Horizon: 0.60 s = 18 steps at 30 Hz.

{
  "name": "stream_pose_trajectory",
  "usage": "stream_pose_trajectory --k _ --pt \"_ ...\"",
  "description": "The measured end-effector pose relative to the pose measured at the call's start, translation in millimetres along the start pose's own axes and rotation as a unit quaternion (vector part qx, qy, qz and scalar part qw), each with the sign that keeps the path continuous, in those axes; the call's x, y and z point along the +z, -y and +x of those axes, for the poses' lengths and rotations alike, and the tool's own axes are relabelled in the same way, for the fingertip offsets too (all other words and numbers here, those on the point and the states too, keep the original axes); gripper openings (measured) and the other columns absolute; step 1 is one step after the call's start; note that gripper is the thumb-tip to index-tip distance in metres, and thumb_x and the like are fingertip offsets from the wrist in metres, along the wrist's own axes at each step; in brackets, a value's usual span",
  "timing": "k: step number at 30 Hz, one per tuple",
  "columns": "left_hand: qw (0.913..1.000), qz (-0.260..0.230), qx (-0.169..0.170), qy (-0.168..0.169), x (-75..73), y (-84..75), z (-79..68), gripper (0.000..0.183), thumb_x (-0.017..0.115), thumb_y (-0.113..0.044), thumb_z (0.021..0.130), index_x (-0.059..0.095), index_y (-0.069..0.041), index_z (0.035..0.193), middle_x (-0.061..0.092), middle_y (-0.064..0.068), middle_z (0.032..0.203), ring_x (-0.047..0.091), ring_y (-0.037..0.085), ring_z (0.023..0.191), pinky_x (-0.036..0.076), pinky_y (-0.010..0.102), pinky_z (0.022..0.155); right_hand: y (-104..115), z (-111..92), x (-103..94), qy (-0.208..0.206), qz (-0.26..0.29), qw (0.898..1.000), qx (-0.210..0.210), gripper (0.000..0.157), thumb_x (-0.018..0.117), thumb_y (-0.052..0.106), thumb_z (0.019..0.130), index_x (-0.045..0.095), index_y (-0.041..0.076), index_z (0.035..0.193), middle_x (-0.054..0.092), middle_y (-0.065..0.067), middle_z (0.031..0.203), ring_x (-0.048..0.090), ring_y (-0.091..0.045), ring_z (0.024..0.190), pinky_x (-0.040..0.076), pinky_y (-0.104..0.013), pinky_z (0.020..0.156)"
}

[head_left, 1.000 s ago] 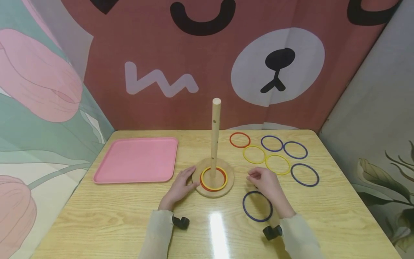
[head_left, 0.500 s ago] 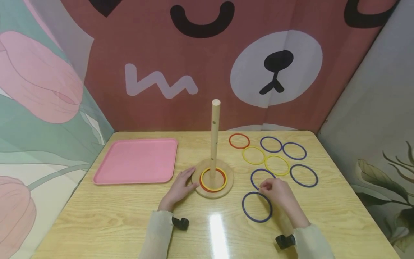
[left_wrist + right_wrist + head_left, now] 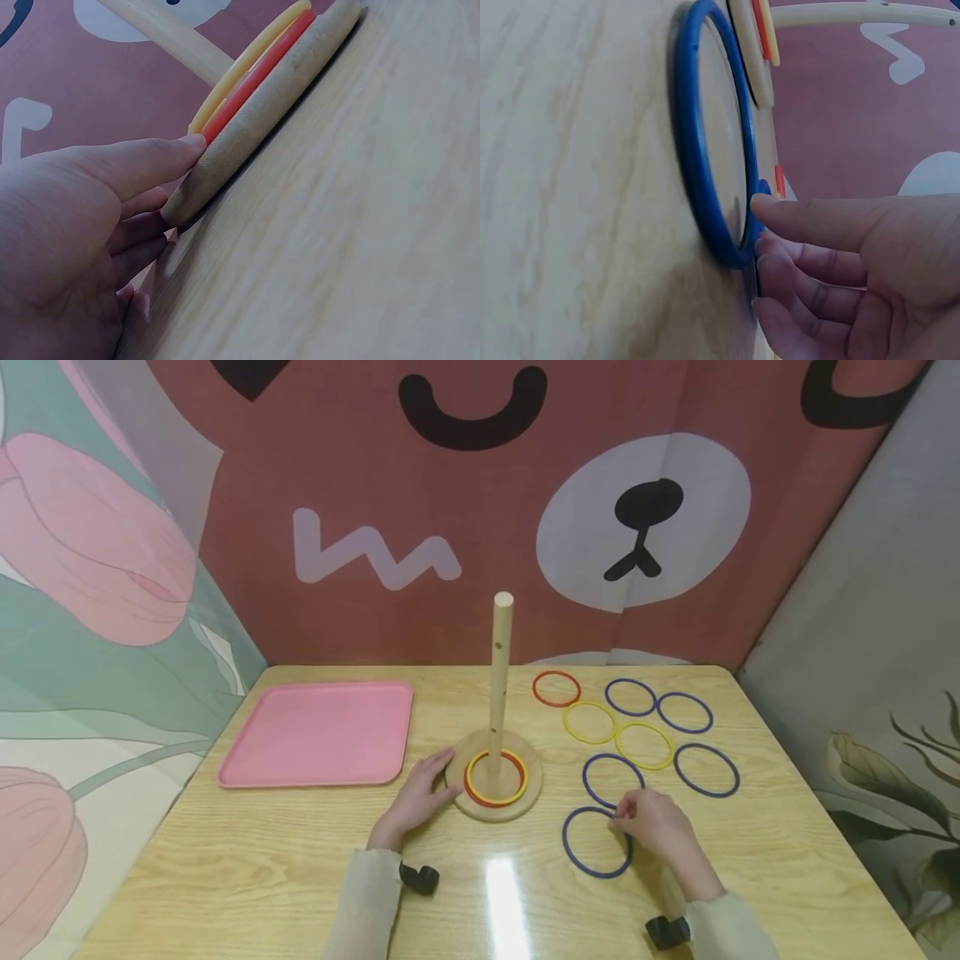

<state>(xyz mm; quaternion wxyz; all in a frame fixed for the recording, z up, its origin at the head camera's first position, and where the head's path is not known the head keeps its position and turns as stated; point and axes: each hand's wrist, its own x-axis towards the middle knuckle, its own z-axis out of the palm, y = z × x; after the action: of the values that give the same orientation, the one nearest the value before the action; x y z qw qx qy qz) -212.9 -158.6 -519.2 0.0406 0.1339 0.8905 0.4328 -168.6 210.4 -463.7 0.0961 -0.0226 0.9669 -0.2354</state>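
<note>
A wooden post [image 3: 501, 677] rises from a round wooden base [image 3: 495, 812], where a yellow ring [image 3: 527, 776] lies over a red ring [image 3: 472, 795]. My left hand [image 3: 412, 806] rests on the left edge of the base, the thumb on top and the fingers against its side. Over at the right, my right hand [image 3: 660, 827] is at the edge of the nearest blue ring [image 3: 567, 852], which lies flat on the table. In the right wrist view the thumb and loosely bent fingers are at that ring's rim, with a gap between their tips. Another blue ring [image 3: 585, 777] lies just beyond it.
Farther back on the right lie a red ring [image 3: 534, 687], two yellow rings [image 3: 566, 731] and several blue rings [image 3: 677, 770]. A pink tray [image 3: 322, 735] is at the left of the wooden table [image 3: 285, 877]. A printed backdrop stands behind the table.
My right hand has laid a blue ring beyond the nearest one, let it go and moved nearer to me, to the nearest ring's edge. The left hand has kept its place.
</note>
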Motion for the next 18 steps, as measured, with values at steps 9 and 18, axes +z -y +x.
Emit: stream_pose_trajectory --k 9,18 --pt "0.9998 0.005 0.019 -0.004 1.4 3.2 1.9 0.067 0.066 -0.029 0.092 0.038 -0.004 0.148 0.038 0.016 0.153 0.029 0.036 0.145 0.008 0.054 0.124 -2.3 -2.3 3.0 -0.008 -0.029 0.999 0.015 0.018 0.076 0.021 0.079 0.061 0.014 0.072 0.061 0.002 0.071 0.052 -0.015 0.064 0.036 -0.027 0.051" --pt "0.9999 0.001 0.012 -0.002 1.0 2.1 1.3 0.068 0.066 -0.028 0.091 0.038 -0.005 0.148 0.037 0.015 0.154 0.028 0.035 0.146 0.006 0.052 0.124 -0.7 -4.1 3.9 -0.005 -0.032 0.999 0.018 0.011 0.070 0.018 0.081 0.062 0.014 0.074 0.061 0.002 0.071 0.052 -0.016 0.063 0.037 -0.027 0.050"
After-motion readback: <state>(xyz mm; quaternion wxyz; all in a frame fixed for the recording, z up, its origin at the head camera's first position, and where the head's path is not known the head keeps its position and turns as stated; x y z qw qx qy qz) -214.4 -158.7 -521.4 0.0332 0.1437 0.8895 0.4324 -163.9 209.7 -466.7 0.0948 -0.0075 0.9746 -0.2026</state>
